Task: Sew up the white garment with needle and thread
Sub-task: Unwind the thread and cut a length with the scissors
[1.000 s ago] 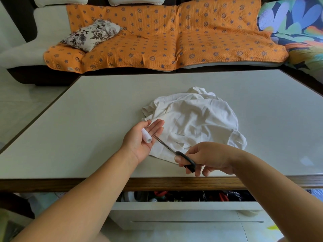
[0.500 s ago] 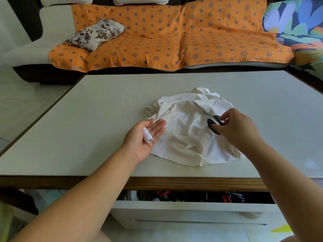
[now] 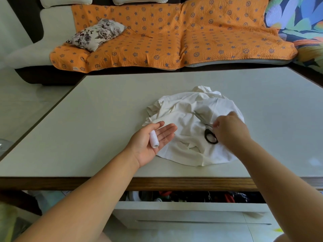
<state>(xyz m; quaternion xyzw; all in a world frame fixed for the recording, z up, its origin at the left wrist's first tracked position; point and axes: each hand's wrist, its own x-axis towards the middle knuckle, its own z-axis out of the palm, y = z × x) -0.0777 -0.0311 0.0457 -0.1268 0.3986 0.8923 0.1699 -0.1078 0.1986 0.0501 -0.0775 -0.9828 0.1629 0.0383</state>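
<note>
A crumpled white garment (image 3: 188,137) lies on a pale table (image 3: 87,130), near its front edge. It looks light, soft and limp — it would sag if lifted by one corner, so it is best pinched at a fold or hem on both sides of the spot to be sewn.

Just left of the garment, touching its edge, the left hand (image 3: 148,142) rests palm up with fingers straight. A small spool of white thread (image 3: 153,139) lies loose on the palm, with a fine thread end trailing over the fingers. The spool is light and would roll easily.

On the garment's right half lie black-handled scissors (image 3: 207,131). The right hand (image 3: 230,131) hovers at their handle with bent fingers — whether it grips anything cannot be told.

Count: one garment, one spool, one pair of scissors, two hands. No needle can be made out.
</note>
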